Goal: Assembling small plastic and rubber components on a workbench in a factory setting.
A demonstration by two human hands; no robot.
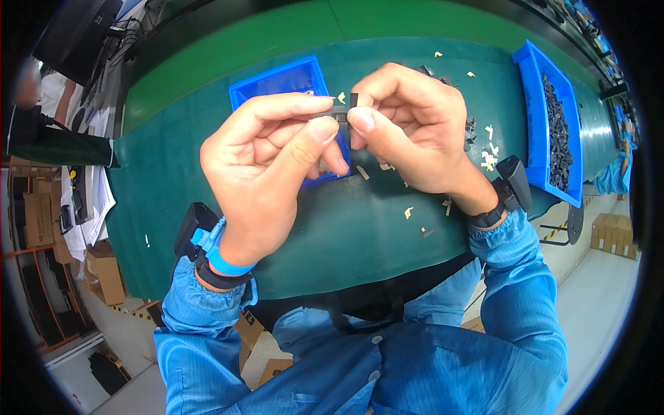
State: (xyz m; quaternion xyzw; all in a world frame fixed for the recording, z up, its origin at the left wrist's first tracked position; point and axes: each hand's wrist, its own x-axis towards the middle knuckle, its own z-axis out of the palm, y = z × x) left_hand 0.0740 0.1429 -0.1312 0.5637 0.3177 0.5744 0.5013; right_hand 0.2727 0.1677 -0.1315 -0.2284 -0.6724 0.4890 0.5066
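Observation:
Above the green work mat, my two hands meet fingertip to fingertip. My left hand [259, 155] pinches a small dark plastic part [337, 116] between thumb and index finger. Between the thumb and fingers of my right hand [422, 131] is a small flat black piece [353, 101], standing upright against the end of that part. Whether the two are joined I cannot tell. Fingers hide much of both. Beneath my left hand sits a blue bin [277, 75], partly covered. Small cream-coloured pieces [488, 160] and several black parts [470, 131] lie around my right hand.
A long blue bin [536, 117] full of black parts stands at the right of the green mat [373, 242]. White papers [97, 207] lie at the left edge. Cardboard boxes [614, 235] stand on the floor. Parts of other people show at both sides.

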